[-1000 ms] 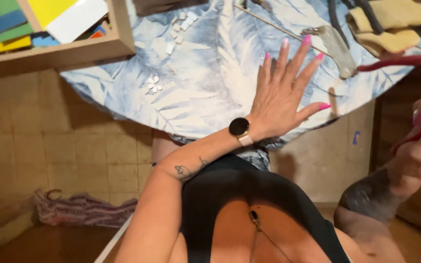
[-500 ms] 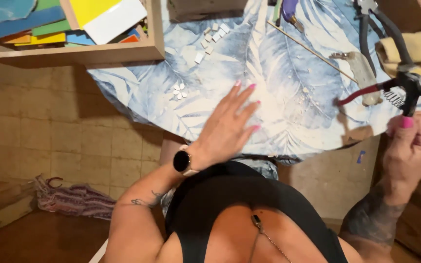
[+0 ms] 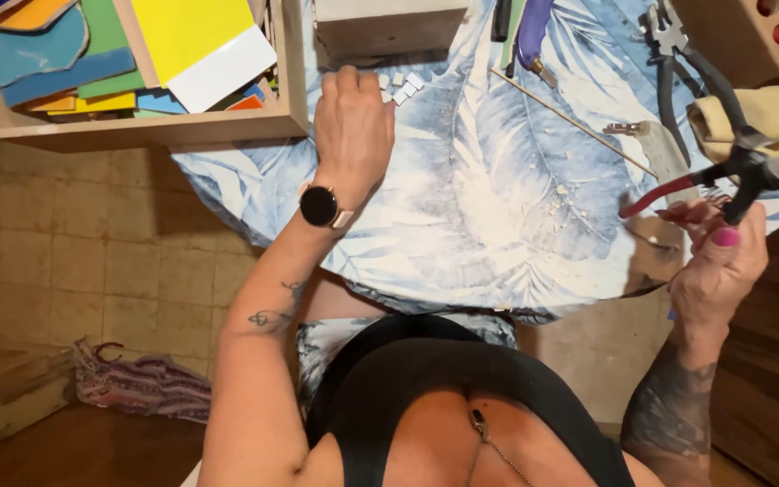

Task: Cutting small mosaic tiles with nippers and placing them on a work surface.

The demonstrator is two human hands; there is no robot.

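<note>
Left hand: the left hand (image 3: pixel 351 122) reaches to the table's far edge, fingers curled down onto the small white tiles (image 3: pixel 401 87), just beside the wooden tray (image 3: pixel 151 129) of coloured sheets.
Right hand: the right hand (image 3: pixel 717 261) is closed around the red-handled nippers (image 3: pixel 728 176), raised over the table's right edge.
Table: a round table (image 3: pixel 489 207) under a blue leaf-print cloth.
Far right corner: black pliers (image 3: pixel 691 59) and a yellow cloth (image 3: pixel 768 117).

Left of your left hand you see a wooden tray (image 3: pixel 146 131) of coloured sheets (image 3: pixel 196 45); black pliers (image 3: pixel 678 45) lie above your right.
</note>
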